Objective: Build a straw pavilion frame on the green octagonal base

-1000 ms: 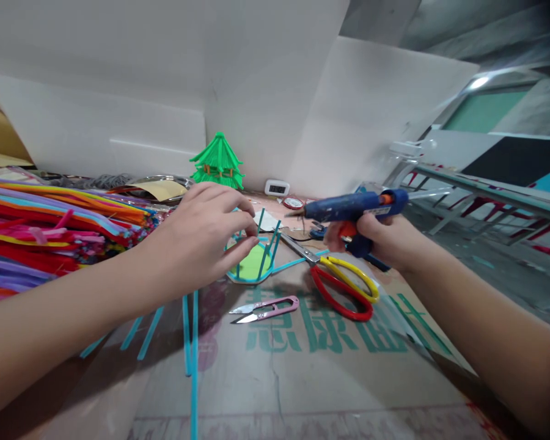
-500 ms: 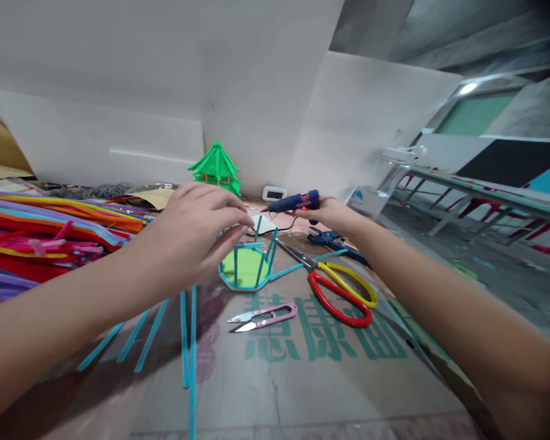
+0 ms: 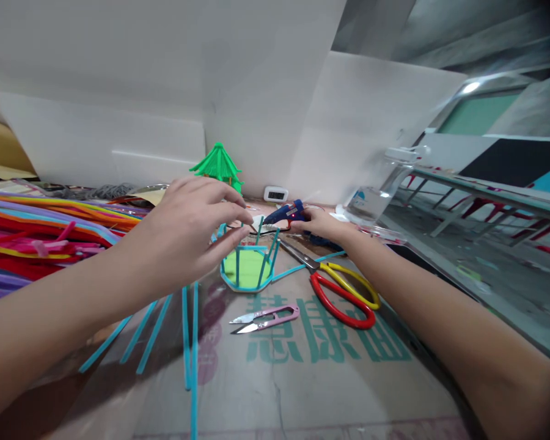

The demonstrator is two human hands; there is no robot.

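A small frame of teal sticks on a green base (image 3: 247,267) stands on the cardboard in the middle. My left hand (image 3: 190,229) hovers over its left side, thumb and fingers pinched on an upright teal stick at the top. My right hand (image 3: 318,223) rests on the table behind the frame and holds a blue glue gun (image 3: 286,213), its nozzle pointing left toward the frame's top, a red light showing on it.
Red-and-yellow scissors (image 3: 341,290) and pink thread snips (image 3: 263,318) lie in front of the frame. Loose teal sticks (image 3: 187,330) lie at the near left. A pile of coloured pipe cleaners (image 3: 41,238) fills the left. A green pagoda model (image 3: 217,165) stands by the white wall.
My right hand carried the glue gun from mid-air at the right away and down to the table behind the frame. My left hand stayed pinched at the frame's top.
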